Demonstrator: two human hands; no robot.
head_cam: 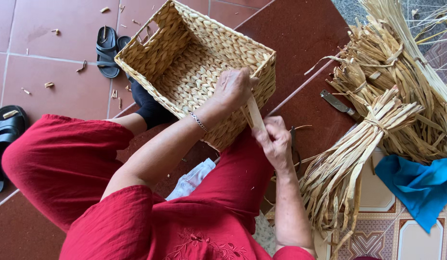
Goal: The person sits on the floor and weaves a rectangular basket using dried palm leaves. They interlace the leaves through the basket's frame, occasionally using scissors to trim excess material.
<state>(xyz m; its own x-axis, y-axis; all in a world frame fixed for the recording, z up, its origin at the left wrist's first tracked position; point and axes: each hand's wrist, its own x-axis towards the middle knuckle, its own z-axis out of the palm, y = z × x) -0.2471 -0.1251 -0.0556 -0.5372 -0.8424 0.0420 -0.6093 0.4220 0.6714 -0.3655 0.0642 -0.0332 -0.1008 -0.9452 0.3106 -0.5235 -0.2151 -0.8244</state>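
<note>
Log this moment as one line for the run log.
left hand: on rim of rectangular woven straw basket | right hand: grips flat pale straw strip | bundled dried straw at right

Your left hand is extended forward, arm nearly straight from a red sleeve, with a thin bracelet at the wrist; its fingers curl downward and the palm faces down. Your right hand sits closer to your body, forearm bare and rising from below, fingers pinched together with the thumb uppermost. The two hands are near each other, not touching.
</note>
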